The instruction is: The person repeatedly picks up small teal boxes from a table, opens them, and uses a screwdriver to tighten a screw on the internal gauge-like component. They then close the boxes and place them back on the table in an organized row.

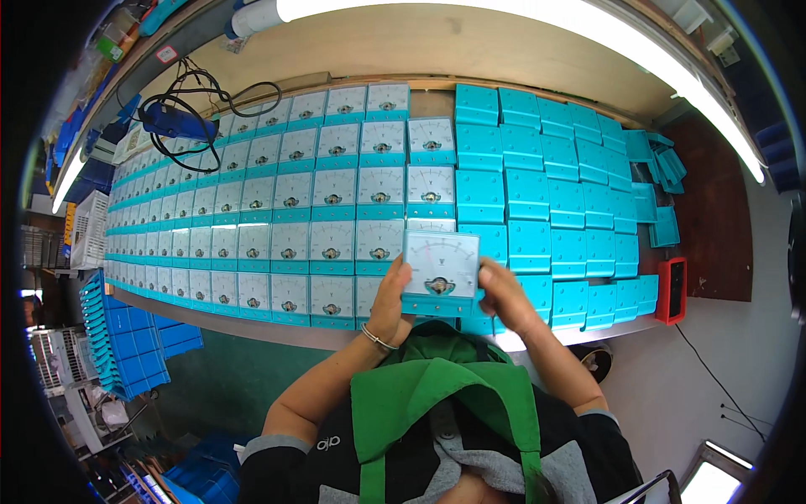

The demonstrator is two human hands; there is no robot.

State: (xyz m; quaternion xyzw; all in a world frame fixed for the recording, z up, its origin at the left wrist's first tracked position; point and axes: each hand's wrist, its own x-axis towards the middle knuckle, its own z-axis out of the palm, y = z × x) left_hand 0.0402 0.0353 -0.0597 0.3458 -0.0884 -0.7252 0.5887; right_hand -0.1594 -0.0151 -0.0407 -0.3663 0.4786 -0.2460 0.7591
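Observation:
An analog panel meter (441, 260) with a white dial face, a clear cover and a turquoise base is raised in front of my chest, above the near table edge. My left hand (391, 298) grips it by its left side, thumb along the edge. At its right edge is my right hand (502, 294), slightly blurred, with fingers curled in against the meter's side. Whether those fingers pinch the meter or something small is hidden. Rows of similar meters (332, 244) lie face up to the left. Turquoise covers or cases (527, 193) fill rows to the right.
A blue tool with a black cord (180, 122) lies over the far-left meters. Loose turquoise pieces (663, 168) are piled at far right, near a red-framed box (672, 290). Blue crates (143, 336) stand left below the table. A bright lamp (537, 21) hangs overhead.

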